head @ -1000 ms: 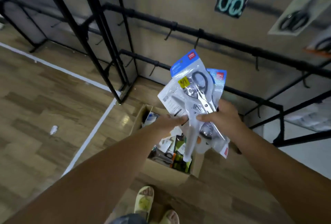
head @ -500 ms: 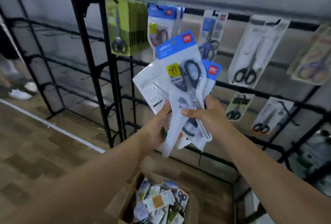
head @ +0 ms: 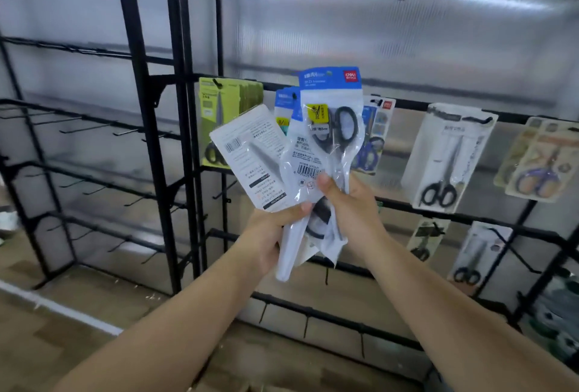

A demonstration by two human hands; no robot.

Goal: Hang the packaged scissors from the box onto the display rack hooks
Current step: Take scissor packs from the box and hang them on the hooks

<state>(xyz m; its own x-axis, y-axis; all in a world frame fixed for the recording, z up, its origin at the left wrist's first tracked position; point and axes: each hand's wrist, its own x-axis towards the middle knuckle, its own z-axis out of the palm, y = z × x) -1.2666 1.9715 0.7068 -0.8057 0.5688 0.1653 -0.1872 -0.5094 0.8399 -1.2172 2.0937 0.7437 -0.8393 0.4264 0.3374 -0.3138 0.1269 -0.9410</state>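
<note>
Both my hands hold a fan of packaged scissors in front of the black display rack [head: 185, 153]. My left hand [head: 275, 231] grips the bottom of the bundle, including a white pack [head: 250, 156] turned back side out. My right hand [head: 347, 203] pinches the front blue-topped pack with black-handled scissors [head: 329, 128] by its lower part. Behind them, green packs [head: 225, 103] and blue packs [head: 283, 103] hang on hooks. The box is out of view.
More hung scissors: a white pack [head: 445, 156], a beige pack [head: 542, 159], and two lower ones [head: 470, 253]. The rack section at left carries bare hooks [head: 94, 128]. Bare hooks also line the bottom rail [head: 307, 316]. Wooden floor lies below.
My view has tilted up from the box on the floor to the rack. Both hands have raised the bundle of packs higher, toward the hung scissors.
</note>
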